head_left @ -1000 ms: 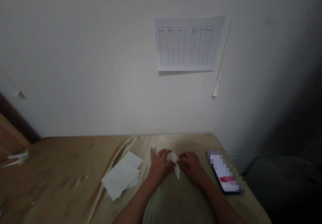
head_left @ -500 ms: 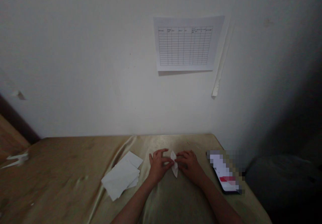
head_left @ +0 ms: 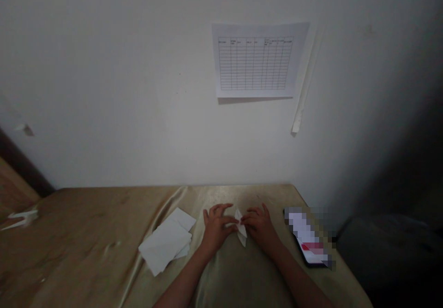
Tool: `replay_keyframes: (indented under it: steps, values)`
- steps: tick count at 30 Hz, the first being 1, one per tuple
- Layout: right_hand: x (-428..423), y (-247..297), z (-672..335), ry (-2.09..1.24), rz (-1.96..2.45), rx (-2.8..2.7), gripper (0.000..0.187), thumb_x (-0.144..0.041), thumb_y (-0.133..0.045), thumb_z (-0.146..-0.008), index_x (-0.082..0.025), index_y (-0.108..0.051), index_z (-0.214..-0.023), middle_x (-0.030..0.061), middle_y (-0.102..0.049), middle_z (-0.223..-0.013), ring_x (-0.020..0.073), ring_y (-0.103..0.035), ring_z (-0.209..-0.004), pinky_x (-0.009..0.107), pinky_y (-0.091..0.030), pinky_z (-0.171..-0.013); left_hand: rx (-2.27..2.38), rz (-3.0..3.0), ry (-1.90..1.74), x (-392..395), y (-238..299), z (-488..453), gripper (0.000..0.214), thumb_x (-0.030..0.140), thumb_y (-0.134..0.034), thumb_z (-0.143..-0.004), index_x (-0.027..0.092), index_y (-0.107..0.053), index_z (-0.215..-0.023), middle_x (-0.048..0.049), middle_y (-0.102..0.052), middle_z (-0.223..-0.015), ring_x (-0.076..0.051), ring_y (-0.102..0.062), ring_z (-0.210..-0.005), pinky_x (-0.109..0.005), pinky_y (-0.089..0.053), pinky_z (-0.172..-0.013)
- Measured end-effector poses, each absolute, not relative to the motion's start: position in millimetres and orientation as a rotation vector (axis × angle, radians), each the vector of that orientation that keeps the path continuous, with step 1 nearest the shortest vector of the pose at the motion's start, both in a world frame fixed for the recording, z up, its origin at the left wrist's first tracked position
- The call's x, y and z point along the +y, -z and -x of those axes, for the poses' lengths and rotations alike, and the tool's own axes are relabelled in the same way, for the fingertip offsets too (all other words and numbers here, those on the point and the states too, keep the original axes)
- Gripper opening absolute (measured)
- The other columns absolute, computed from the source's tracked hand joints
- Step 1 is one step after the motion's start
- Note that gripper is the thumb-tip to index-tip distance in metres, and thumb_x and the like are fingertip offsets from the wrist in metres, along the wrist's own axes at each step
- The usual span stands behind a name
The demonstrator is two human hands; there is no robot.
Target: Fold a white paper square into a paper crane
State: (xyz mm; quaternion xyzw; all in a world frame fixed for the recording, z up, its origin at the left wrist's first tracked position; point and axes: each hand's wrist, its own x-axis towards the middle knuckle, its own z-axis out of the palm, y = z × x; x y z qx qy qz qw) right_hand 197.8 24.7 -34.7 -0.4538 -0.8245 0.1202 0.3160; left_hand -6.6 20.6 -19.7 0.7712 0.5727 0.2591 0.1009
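Note:
A small folded white paper (head_left: 242,239), narrow and pointed at both ends, is held between my two hands over the table. My left hand (head_left: 218,227) pinches its left side with thumb and index finger, the other fingers raised and apart. From the right, my right hand (head_left: 259,225) grips the paper's middle with its fingertips, which hide part of the folds. To the left of my left hand lies a loose stack of white paper sheets (head_left: 166,243).
A phone (head_left: 313,245) with a lit, partly blurred screen lies near the right edge of the cloth-covered table (head_left: 86,234). White scraps (head_left: 24,218) rest at the far left. On the wall behind hangs a printed table sheet (head_left: 256,63). A dark object (head_left: 387,252) stands at the right.
The folded paper has tilted slightly, its lower point swinging a little to the right. My right fingers have bunched closer around its middle. The left hand keeps its pinch.

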Motion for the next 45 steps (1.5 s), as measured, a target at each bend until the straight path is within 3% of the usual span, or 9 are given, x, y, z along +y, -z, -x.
replay_keyframes:
  steps: [5, 12, 16, 26, 33, 45]
  values:
    - [21.8, 30.3, -197.0, -0.322, 1.242, -2.166, 0.031, -0.009, -0.053, -0.085, -0.031, -0.074, -0.090, -0.0028, -0.076, -0.102, 0.0222, -0.055, -0.121, 0.057, 0.002, -0.117, 1.648, -2.410, -0.739, 20.4, 20.7, 10.1, 0.026, 0.036, -0.086, -0.068, 0.044, -0.076, -0.090, 0.0063, -0.056, -0.141, -0.034, -0.037, -0.132, -0.074, 0.001, -0.110]
    - [20.8, 24.6, -194.4, -0.352, 1.316, -2.176, 0.029, -0.012, -0.050, -0.085, -0.029, -0.072, -0.091, -0.0005, -0.076, -0.101, 0.0239, -0.053, -0.125, 0.057, 0.007, -0.116, 1.610, -2.537, -0.767, 14.0, 17.1, 6.3, 0.012, 0.034, -0.077, -0.078, 0.041, -0.076, -0.088, 0.0060, -0.057, -0.139, -0.031, -0.039, -0.133, -0.069, 0.011, -0.113]
    - [21.4, 24.3, -192.2, -0.368, 1.336, -2.146, 0.024, -0.016, -0.051, -0.087, -0.027, -0.071, -0.092, 0.0017, -0.075, -0.101, 0.0252, -0.052, -0.126, 0.058, 0.006, -0.116, 1.629, -2.517, -0.784, 13.0, 15.2, 3.8, 0.008, 0.034, -0.077, -0.078, 0.039, -0.077, -0.084, 0.0049, -0.057, -0.139, -0.032, -0.040, -0.132, -0.069, 0.013, -0.113]
    - [21.8, 31.5, -189.3, -0.299, 1.404, -2.102, 0.010, -0.023, -0.059, -0.089, -0.027, -0.069, -0.088, 0.0005, -0.073, -0.100, 0.0260, -0.049, -0.125, 0.059, 0.003, -0.115, 1.729, -2.321, -0.802, 16.9, 19.2, 2.3, 0.010, 0.026, -0.078, -0.074, 0.035, -0.077, -0.079, 0.0022, -0.057, -0.136, -0.031, -0.041, -0.130, -0.072, 0.001, -0.112]
    - [21.2, 30.8, -184.0, -0.257, 1.568, -2.081, 0.010, -0.028, -0.061, -0.088, -0.028, -0.071, -0.091, 0.0031, -0.069, -0.110, 0.0289, -0.046, -0.123, 0.063, -0.006, -0.112, 1.798, -2.162, -0.753, 19.1, 18.7, -1.9, 0.010, 0.026, -0.076, -0.074, 0.036, -0.076, -0.078, 0.0049, -0.049, -0.145, -0.032, -0.039, -0.132, -0.073, -0.008, -0.110]
    - [20.2, 31.8, -182.3, -0.338, 1.552, -1.971, 0.015, -0.032, -0.060, -0.087, -0.028, -0.073, -0.080, 0.0027, -0.072, -0.106, 0.0314, -0.048, -0.123, 0.068, 0.001, -0.110, 1.791, -2.171, -0.705, 21.5, 20.6, -7.0, 0.005, 0.025, -0.071, -0.079, 0.030, -0.073, -0.080, 0.0063, -0.042, -0.152, -0.033, -0.035, -0.135, -0.079, -0.006, -0.107]
